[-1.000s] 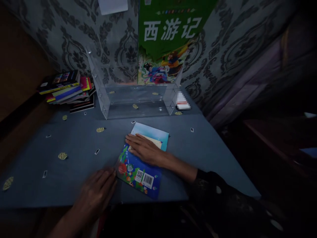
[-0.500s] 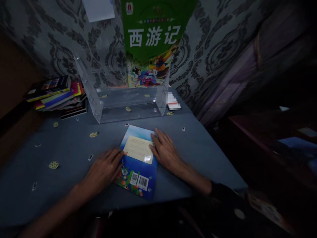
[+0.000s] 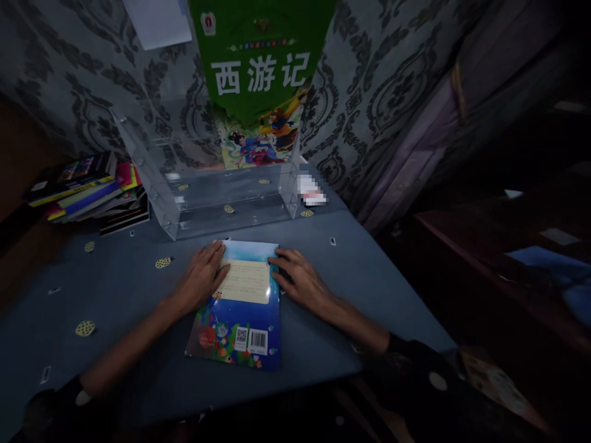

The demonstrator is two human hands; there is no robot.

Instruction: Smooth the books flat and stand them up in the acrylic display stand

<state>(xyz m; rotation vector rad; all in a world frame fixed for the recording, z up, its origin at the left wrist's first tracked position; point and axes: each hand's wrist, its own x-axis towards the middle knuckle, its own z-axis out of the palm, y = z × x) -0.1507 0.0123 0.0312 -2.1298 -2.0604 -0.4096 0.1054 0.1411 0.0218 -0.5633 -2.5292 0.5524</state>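
A thin blue book [image 3: 252, 314] lies flat on the table, its back cover up, with a cream text panel, a QR code and a barcode near the lower edge. My left hand [image 3: 202, 278] rests along the book's upper left edge, fingers stretched out and thumb over the cover. On the opposite edge, my right hand [image 3: 302, 284] lies with its fingers spread, the tips touching the cover near the top right corner. Neither hand is closed round the book. Beyond it stands a clear acrylic rack [image 3: 231, 224] with a green book [image 3: 265, 80] upright at its back.
A stack of books [image 3: 87, 187] sits at the table's back left. To the right of the rack lies a small white item [image 3: 311, 189], blurred out. The table [image 3: 351, 289] ends in a slanting edge at the right, and a patterned wall covering [image 3: 369, 98] hangs behind.
The blue book has turned straighter. My left hand has slid up its left edge toward the top, while my right hand stays by the right edge. The view has shifted slightly right.
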